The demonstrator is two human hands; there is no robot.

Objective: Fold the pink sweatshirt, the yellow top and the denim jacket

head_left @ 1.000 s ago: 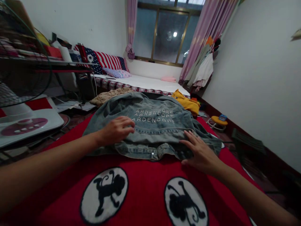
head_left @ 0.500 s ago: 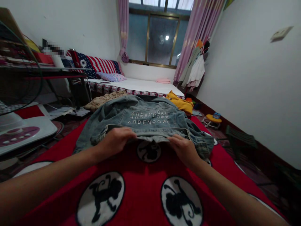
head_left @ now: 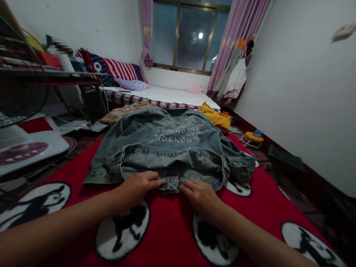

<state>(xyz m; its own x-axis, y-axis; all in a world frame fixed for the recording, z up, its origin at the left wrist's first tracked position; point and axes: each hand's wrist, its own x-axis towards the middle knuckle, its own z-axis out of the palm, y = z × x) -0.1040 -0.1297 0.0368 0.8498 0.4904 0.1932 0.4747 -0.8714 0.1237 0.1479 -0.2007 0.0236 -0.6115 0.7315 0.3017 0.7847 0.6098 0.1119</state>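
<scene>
A denim jacket (head_left: pixel 178 155) lies back side up, with rows of white stitched letters across its back. Its hem edge gapes toward me, and the inner side of the lower front panels shows. My left hand (head_left: pixel 143 185) has its fingers closed on this near edge, left of the middle. Just right of the middle, my right hand (head_left: pixel 198 193) grips the same edge with bent fingers. A small gap with denim showing lies between the two hands. Both thumbs are partly hidden. Under the jacket is a red blanket (head_left: pixel 169 233) with black-and-white monkey circles.
Behind the jacket lie a yellow garment (head_left: pixel 215 116) and a tan patterned cloth (head_left: pixel 125 112). A bed (head_left: pixel 172 97) stands below the window. To the left are a cluttered desk (head_left: pixel 80 82) and a white plastic seat (head_left: pixel 52 148); a yellow stool (head_left: pixel 253 138) is at right.
Both hands have come down and toward me, drawing the jacket's near edge along. The hem opening is now spread wider, showing more of the inside. The view has tilted slightly downward.
</scene>
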